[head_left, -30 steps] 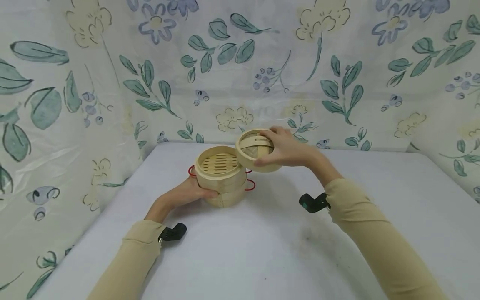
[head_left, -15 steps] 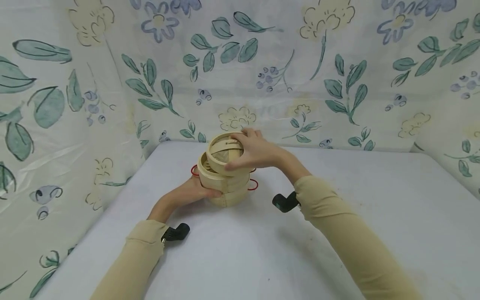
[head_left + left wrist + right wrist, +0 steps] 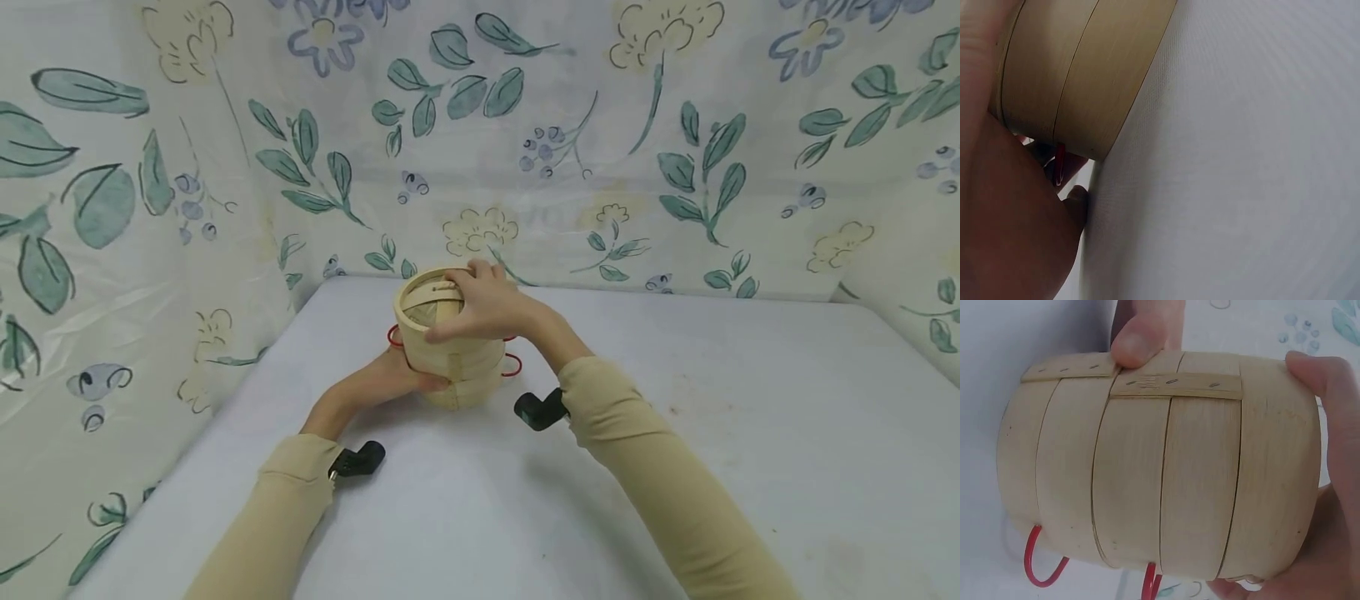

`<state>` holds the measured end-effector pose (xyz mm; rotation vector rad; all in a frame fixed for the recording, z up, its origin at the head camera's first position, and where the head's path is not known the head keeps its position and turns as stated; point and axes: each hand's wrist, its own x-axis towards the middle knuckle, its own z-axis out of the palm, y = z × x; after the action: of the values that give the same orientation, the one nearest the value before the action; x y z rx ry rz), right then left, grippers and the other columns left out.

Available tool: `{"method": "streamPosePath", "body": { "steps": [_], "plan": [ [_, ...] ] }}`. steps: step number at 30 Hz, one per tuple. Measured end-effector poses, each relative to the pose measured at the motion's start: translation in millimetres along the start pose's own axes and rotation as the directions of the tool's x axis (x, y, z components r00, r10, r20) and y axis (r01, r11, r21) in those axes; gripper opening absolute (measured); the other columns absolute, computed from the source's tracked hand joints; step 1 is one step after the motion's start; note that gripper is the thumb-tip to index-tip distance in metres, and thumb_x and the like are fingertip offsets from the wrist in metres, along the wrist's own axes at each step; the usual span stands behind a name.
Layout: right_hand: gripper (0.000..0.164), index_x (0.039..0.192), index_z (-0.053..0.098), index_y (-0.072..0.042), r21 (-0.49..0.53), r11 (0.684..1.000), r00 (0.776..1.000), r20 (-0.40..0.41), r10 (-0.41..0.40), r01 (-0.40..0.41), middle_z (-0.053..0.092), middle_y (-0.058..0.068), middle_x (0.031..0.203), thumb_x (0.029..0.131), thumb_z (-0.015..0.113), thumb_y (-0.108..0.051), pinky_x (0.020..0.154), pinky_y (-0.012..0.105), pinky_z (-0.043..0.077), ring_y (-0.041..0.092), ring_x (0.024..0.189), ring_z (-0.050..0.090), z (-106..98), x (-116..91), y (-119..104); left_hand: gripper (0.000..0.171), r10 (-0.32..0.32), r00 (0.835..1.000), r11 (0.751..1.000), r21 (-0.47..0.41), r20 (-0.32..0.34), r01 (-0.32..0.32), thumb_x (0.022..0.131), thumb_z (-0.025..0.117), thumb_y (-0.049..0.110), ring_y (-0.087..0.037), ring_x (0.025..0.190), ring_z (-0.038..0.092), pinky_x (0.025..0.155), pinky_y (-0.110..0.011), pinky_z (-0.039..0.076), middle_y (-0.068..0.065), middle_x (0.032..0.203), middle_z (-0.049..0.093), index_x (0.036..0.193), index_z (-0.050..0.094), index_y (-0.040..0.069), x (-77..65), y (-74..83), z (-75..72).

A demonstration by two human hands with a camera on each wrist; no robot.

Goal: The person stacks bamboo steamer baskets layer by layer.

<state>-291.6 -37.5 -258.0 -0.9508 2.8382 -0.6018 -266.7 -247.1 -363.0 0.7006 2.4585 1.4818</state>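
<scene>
Two stacked bamboo steamer baskets (image 3: pixel 467 392) stand on the white table, left of centre in the head view. My left hand (image 3: pixel 384 379) grips them from the left, its thumb across the front. A bamboo lid (image 3: pixel 424 313) with a woven top sits over the upper basket. My right hand (image 3: pixel 491 307) holds this lid from above and the right, thumb in front, fingers behind. In the right wrist view the lid (image 3: pixel 1279 462) lies flush against the basket wall (image 3: pixel 1129 481). Red loop handles (image 3: pixel 513 365) stick out from the baskets' sides.
The white tabletop (image 3: pixel 675 450) stretches to the right and in front of the steamer. Behind it and along the left hangs a floral-print sheet (image 3: pixel 585 108). Black wrist cameras (image 3: pixel 540 411) stick out from both cuffs.
My right hand has brought the lid leftward from beside the stack and down onto the upper basket. My left hand has kept its grip on the baskets.
</scene>
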Motion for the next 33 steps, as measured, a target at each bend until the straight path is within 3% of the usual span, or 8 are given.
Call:
{"method": "streamPosePath", "body": {
  "steps": [4, 11, 23, 33],
  "plan": [
    [0.094, 0.154, 0.033, -0.022, -0.01, 1.0, 1.0, 0.012, 0.016, -0.016, 0.025, 0.015, 0.155, 0.076, 0.068, -0.061, 0.108, 0.057, 0.026, 0.034, 0.138, 0.023, 0.2, -0.1, -0.3, 0.088, 0.0, 1.0, 1.0, -0.002, 0.013, 0.0, 0.082, 0.078, 0.021, -0.025, 0.135, 0.042, 0.116, -0.049, 0.025, -0.007, 0.146, 0.047, 0.152, 0.025, 0.018, 0.2, 0.8, -0.8],
    [0.097, 0.155, 0.03, -0.023, 0.083, 0.996, 0.999, 0.024, 0.022, -0.024, 0.019, 0.014, 0.157, 0.075, 0.071, -0.058, 0.104, 0.055, 0.039, 0.032, 0.139, 0.019, 1.9, -1.9, 2.4, 0.086, -0.001, 1.0, 1.0, -0.003, 0.014, 0.001, 0.081, 0.078, 0.021, -0.026, 0.134, 0.043, 0.115, -0.05, 0.026, -0.008, 0.145, 0.048, 0.15, 0.027, 0.016, 0.8, 0.1, -0.4],
    [0.097, 0.155, 0.03, -0.022, 0.075, 0.997, 0.999, 0.038, 0.02, -0.023, 0.02, 0.013, 0.156, 0.076, 0.071, -0.059, 0.102, 0.053, 0.04, 0.033, 0.136, 0.02, -0.4, -3.2, 2.2, 0.091, 0.005, 1.0, 0.999, -0.035, -0.021, -0.006, 0.08, 0.081, 0.02, -0.024, 0.134, 0.043, 0.115, -0.048, 0.026, -0.005, 0.146, 0.046, 0.151, 0.025, 0.021, 0.5, -0.8, -1.4],
    [0.096, 0.155, 0.031, -0.021, 0.082, 0.996, 0.999, 0.029, 0.017, -0.02, 0.019, 0.015, 0.157, 0.076, 0.071, -0.059, 0.101, 0.055, 0.042, 0.036, 0.136, 0.023, 0.2, -5.8, -3.6, 0.093, 0.035, 0.999, 0.994, -0.107, -0.001, -0.035, 0.081, 0.081, 0.016, -0.024, 0.135, 0.041, 0.114, -0.049, 0.027, -0.003, 0.149, 0.041, 0.153, 0.023, 0.026, -1.1, -4.7, -7.3]
  ]
}}
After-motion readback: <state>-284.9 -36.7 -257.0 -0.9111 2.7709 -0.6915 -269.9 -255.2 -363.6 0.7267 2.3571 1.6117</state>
